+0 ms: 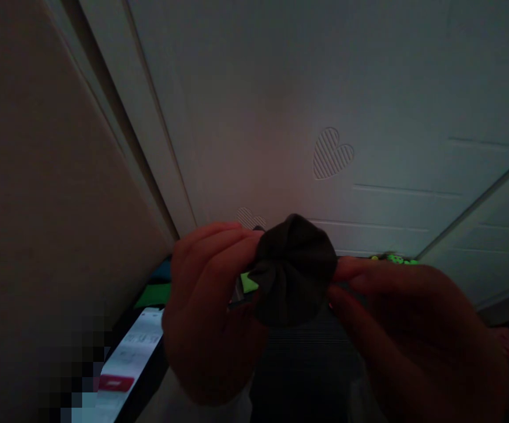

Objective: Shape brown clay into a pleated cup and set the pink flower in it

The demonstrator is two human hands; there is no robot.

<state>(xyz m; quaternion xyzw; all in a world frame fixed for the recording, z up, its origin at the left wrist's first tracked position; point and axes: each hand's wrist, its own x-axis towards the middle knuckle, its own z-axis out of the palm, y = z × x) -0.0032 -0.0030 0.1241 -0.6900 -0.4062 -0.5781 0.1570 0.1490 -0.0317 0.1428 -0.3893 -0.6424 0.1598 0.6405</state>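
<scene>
A dark, round piece of gathered fabric (301,273), pleated toward a centre point like a fabric flower, is held up between both hands in dim light. Its left edge is gripped by my left hand (217,299), whose fingers are bent and closed around it. On the other side, the thumb and index finger of my right hand (417,317) pinch the rim. The fabric's underside and part of my left fingertips are hidden.
A lit phone screen (133,346) lies at lower left, beside a green piece (153,295). Behind stands a pale panel with an embossed heart (331,154). A brownish wall (38,176) rises on the left. Small green items (395,258) sit at the panel's foot.
</scene>
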